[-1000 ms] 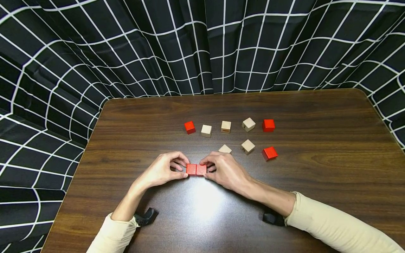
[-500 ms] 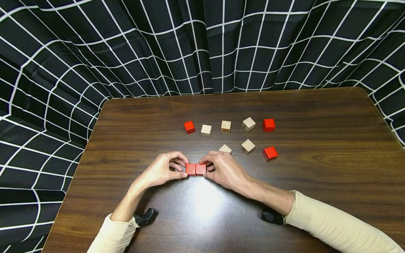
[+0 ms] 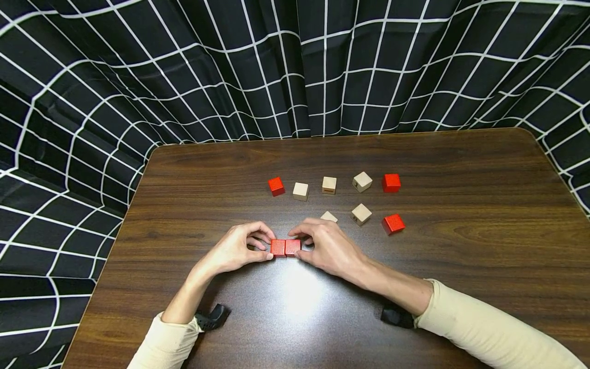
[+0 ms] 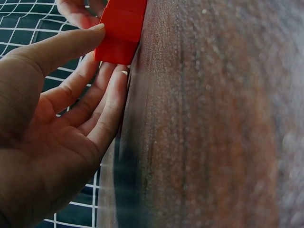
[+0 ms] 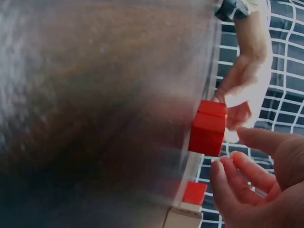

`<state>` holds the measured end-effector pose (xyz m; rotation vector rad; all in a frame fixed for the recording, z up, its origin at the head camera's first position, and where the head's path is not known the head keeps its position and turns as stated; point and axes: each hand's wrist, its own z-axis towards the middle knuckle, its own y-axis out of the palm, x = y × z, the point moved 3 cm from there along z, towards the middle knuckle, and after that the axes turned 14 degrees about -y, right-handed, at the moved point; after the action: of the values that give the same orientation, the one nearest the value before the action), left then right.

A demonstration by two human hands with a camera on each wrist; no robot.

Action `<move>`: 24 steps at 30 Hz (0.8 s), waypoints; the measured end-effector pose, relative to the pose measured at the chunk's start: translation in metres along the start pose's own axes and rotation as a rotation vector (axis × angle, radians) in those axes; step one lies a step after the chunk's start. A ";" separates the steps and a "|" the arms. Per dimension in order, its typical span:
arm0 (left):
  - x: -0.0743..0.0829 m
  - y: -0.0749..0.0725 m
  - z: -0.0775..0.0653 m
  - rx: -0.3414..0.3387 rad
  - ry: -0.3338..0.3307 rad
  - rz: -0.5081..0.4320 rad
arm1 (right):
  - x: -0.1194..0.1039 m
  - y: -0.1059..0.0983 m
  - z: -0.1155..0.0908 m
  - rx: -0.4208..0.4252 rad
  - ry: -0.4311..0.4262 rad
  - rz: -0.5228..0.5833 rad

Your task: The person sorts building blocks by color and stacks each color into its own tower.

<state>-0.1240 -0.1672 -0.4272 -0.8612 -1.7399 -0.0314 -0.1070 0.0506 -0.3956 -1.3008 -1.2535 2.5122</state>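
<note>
Two red cubes sit side by side on the wooden table, a left red cube and a right red cube, with their faces touching. My left hand pinches the left one between thumb and fingers; in the left wrist view the thumb lies against the red surface. Around the right cube's outer end hovers my right hand, its thumb and fingers spread. The right wrist view shows a gap between those fingers and the right cube. Just behind this hand, a pale wooden cube is partly hidden.
Farther back stand a red cube and several pale cubes in a loose row ending at another red cube. A pale cube and a red cube lie nearer on the right. A gridded black curtain surrounds the table.
My right hand's fingers have loosened and parted slightly from the right red cube. The two cubes shifted very slightly left at first, then stayed put. The left hand keeps its pinch.
</note>
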 end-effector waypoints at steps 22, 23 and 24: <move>-0.002 0.001 0.002 0.001 0.013 0.001 | 0.010 -0.053 -0.018 0.127 -0.020 -0.011; -0.002 0.001 0.001 0.001 0.013 0.001 | 0.011 -0.055 -0.020 0.134 -0.021 -0.011; -0.002 0.000 0.001 0.002 0.011 0.002 | 0.013 -0.058 -0.021 0.140 -0.021 -0.012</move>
<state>-0.1247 -0.1671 -0.4293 -0.8593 -1.7287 -0.0328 -0.1178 0.1076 -0.3718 -1.2354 -1.0631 2.5599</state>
